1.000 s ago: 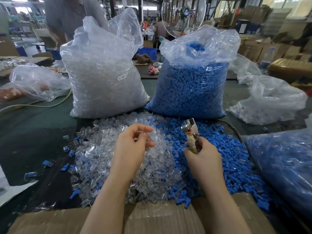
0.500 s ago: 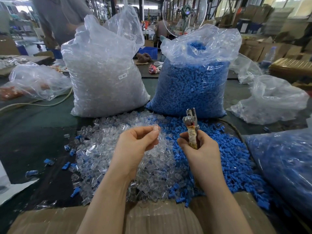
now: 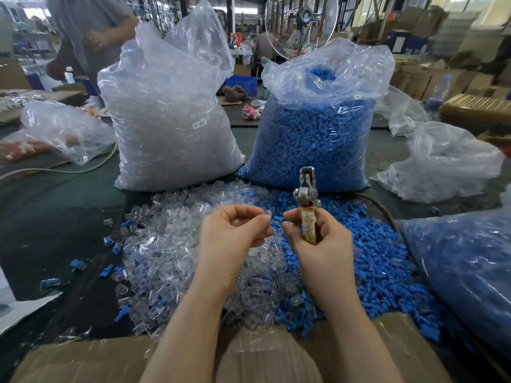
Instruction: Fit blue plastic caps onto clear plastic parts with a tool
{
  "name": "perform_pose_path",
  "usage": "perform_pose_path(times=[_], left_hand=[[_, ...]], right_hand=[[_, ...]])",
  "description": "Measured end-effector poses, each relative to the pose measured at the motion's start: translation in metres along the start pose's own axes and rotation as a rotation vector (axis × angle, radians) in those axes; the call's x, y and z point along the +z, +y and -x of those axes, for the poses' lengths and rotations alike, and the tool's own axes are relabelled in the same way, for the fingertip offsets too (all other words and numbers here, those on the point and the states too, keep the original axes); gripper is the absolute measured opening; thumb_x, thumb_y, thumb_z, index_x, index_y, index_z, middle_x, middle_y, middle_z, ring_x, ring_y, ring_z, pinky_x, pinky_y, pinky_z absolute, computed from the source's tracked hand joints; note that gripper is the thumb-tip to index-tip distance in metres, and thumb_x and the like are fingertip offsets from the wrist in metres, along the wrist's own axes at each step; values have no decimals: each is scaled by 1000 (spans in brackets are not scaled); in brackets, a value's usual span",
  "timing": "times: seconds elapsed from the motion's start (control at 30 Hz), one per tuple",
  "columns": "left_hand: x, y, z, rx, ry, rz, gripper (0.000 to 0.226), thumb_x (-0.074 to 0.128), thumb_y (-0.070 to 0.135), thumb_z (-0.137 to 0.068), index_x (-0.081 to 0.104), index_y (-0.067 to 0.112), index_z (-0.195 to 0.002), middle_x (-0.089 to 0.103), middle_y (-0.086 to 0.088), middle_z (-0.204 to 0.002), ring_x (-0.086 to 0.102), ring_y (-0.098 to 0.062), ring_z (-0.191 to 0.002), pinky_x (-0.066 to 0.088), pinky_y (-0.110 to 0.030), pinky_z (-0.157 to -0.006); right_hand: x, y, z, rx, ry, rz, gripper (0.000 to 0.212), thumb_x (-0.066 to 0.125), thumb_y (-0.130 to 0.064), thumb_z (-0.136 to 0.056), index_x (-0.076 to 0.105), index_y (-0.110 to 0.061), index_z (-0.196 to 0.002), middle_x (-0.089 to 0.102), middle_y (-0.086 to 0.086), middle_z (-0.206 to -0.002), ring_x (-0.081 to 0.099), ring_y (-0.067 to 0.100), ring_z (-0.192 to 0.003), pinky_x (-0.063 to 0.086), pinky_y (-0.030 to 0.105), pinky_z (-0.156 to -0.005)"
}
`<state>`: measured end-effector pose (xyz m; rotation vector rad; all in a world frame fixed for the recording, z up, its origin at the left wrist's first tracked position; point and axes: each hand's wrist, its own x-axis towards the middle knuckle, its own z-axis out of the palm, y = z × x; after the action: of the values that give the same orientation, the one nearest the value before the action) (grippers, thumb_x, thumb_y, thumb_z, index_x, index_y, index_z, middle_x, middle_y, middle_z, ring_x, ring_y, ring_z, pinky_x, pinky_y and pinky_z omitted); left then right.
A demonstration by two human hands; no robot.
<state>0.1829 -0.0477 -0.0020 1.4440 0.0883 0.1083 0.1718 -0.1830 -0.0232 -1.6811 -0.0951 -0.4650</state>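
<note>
**Hands brought together over the piles, tool raised upright**

Two tall clear bags stand at the back of the desk [image 3: 49, 217]: the bag of clear parts [image 3: 171, 128] in the upper middle-left of the frame and the bag of blue caps [image 3: 312, 139] to its right. In front of them lie the loose heaps, the clear pile [image 3: 166, 244] at centre-left and the blue pile [image 3: 387, 258] at centre-right, running into each other under the hands. A cardboard box [image 3: 83, 357] fills the bottom edge.

Since a second ago the tool [image 3: 307, 205] has swung from a lean toward the upper left to nearly vertical, and the two hands have closed in until their fingertips almost meet at the centre of the frame. I read that as the picking being over and the loading step starting.

The right hand [image 3: 318, 239] is wrapped around the tool's taped handle. Its long axis runs bottom to top of the frame, metal head pointing up toward the blue bag.

The left hand [image 3: 232, 230] has its fingers curled, thumb and forefinger pinching a small clear part [image 3: 266, 215] just left of the tool. The part is too small and glassy to tell which way it points. A bit of blue shows between the hands; whether it is held or belongs to the pile I cannot tell.
</note>
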Motion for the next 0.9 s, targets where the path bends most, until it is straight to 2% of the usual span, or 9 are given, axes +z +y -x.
perform_pose_path(times=[0.2,0.27,0.3,0.47,0.53,0.7,0.83,0.9], left_hand=[[5,1,2,38,4,-30,16,72,-5,-82,71,10,-88,75,-13,-78,72,-16,-68,57,-20,-61],[7,2,2,51,14,-58,18,73,-6,-80,71,11,-86,74,-14,-78,72,-16,-68,56,-19,-60],[8,1,2,59,21,-80,18,75,-5,-79,71,12,-84,75,-13,-77,73,-17,-69,57,-19,-60],[11,-1,2,118,52,-212,19,82,4,-75,73,20,-74,74,1,-69,73,-16,-71,60,-30,-67],[12,0,3,158,50,-250,19,83,5,-74,74,22,-73,74,5,-69,71,-11,-68,59,-27,-65],[11,2,6,202,31,-294,18,84,9,-74,77,25,-78,75,11,-72,72,-6,-69,59,-22,-64],[13,3,7,206,15,-296,22,83,7,-75,76,29,-78,74,13,-72,72,-4,-69,56,-18,-63],[12,3,7,196,18,-290,25,82,6,-76,75,31,-77,75,12,-72,72,-6,-69,58,-20,-63]], right_hand=[[5,1,1,-61,35,65,20,71,-8,-87,67,-27,-84,68,-14,-74,62,2,-64,45,12,-57],[5,2,2,-72,67,98,14,72,-9,-86,66,-21,-84,67,-7,-74,60,11,-63,46,21,-53],[5,2,2,-77,84,115,11,73,-10,-85,65,-18,-84,66,-4,-73,61,15,-65,49,27,-56],[6,1,3,-82,103,205,8,71,-18,-86,66,-12,-88,66,0,-74,62,19,-69,51,44,-63],[6,1,3,-83,108,221,9,71,-20,-86,66,-13,-87,65,0,-73,61,20,-67,50,47,-61],[5,2,3,-77,131,246,7,72,-18,-85,65,-19,-84,64,-4,-72,59,16,-66,50,42,-58],[4,4,2,-64,116,268,12,71,-16,-86,63,-19,-79,58,-4,-66,49,9,-57,37,22,-51],[4,3,2,-45,85,222,6,69,-13,-87,66,-16,-83,61,0,-68,49,10,-56,36,19,-50]])
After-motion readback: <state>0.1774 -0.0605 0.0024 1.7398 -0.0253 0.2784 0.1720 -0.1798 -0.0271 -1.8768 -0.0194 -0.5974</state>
